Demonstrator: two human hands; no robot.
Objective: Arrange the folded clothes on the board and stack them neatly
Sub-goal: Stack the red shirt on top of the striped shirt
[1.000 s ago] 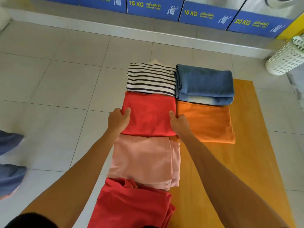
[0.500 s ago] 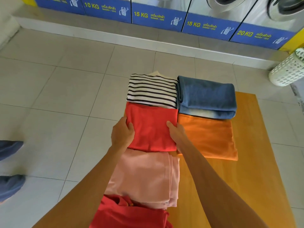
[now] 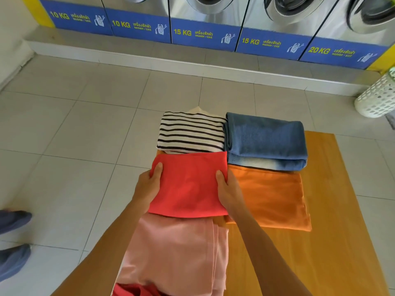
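Both hands clamped the red folded cloth (image 3: pixel 189 184) between them: left hand (image 3: pixel 147 186) at its 9 o'clock edge, right hand (image 3: pixel 227 190) at 3 o'clock. It lay on the wooden board (image 3: pixel 342 231), striped shirt (image 3: pixel 190 133) touching at 12 o'clock, pink cloth (image 3: pixel 175 251) at 6 o'clock, equally near to each hand.

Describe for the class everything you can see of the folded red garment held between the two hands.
The red garment is a plain coral-red cloth, folded into a flat, smooth rectangle, seemingly soft knit fabric. It lies on the wooden board. The left hand grips its left edge and the right hand its right edge, thumbs on top. Its far edge meets the striped shirt, its right edge the orange garment, and its near edge overlaps the pink garment.
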